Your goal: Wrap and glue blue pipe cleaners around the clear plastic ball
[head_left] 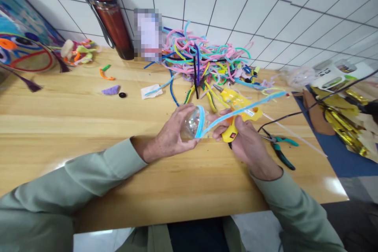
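My left hand (171,132) is closed round a clear, rounded plastic piece (192,123), perhaps a bottle end. A light blue pipe cleaner (236,115) wraps round this piece, and its loose end sticks out to the upper right. My right hand (246,141) grips the handle of a yellow hot glue gun (230,133), whose nozzle points up and left. A clear glue stick (295,134) trails from the gun's back. Part of the gun lies hidden behind the pipe cleaner.
Behind my hands lies a heap of coloured pipe cleaners (203,53). Teal-handled pliers (282,149) rest at the right, near a black cord (295,114). A red thermos (108,15) stands by the tiled wall. Gold foil scraps (344,126) lie far right.
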`<action>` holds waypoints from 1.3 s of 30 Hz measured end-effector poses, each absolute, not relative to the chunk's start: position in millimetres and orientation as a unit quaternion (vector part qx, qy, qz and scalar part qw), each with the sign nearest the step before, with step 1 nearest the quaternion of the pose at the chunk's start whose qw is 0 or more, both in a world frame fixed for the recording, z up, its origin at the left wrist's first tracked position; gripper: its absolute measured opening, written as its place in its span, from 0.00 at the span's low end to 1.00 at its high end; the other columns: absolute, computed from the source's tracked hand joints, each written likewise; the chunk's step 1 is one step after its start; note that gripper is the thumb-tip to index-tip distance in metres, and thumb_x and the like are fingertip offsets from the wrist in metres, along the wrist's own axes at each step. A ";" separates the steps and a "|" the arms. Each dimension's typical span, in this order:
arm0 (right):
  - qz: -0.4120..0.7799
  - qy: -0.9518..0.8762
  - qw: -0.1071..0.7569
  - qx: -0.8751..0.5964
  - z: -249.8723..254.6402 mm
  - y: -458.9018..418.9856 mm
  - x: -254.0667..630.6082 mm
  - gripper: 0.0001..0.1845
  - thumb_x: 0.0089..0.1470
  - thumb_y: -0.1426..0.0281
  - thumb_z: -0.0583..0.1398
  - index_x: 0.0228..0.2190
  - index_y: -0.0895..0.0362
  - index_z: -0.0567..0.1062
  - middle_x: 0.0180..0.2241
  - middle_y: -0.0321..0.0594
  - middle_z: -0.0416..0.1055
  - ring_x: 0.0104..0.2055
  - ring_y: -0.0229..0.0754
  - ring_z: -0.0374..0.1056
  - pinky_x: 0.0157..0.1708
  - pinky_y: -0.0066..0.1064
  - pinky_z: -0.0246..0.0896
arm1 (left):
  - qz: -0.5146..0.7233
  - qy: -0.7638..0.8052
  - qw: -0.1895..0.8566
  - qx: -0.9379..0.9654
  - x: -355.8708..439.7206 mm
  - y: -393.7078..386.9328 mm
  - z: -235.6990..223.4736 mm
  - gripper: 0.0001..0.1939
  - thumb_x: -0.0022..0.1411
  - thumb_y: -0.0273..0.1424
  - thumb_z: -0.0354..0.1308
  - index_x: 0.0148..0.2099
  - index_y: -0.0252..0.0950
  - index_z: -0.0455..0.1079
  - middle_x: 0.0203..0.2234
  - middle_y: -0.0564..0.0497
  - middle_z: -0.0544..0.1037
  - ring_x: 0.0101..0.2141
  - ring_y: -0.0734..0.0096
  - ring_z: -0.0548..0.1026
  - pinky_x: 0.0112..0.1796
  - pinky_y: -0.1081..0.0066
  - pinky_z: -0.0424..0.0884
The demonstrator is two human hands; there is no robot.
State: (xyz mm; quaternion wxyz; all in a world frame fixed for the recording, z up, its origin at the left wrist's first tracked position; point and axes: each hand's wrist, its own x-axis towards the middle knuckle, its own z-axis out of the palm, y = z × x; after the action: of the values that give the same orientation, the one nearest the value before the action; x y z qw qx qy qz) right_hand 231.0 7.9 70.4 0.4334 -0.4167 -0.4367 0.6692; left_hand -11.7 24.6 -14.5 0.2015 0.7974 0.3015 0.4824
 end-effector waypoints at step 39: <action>0.506 -0.614 0.298 -0.527 67.4 -6.1 294.9 0.21 0.56 0.46 0.73 0.36 0.51 0.85 0.34 0.41 0.83 0.36 0.48 0.77 0.38 0.39 0.77 | 0.512 0.328 0.247 0.754 -11.6 27.5 -14.6 0.47 0.62 0.36 0.73 0.76 0.44 0.53 0.68 0.36 0.67 0.69 0.41 0.68 0.68 0.37 0.69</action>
State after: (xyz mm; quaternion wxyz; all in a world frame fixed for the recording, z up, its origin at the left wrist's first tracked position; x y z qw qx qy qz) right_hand 294.9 -6.1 67.4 0.2982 -0.5274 -0.6142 0.5056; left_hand -11.6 27.5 -14.6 0.2473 0.7539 0.3284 0.5125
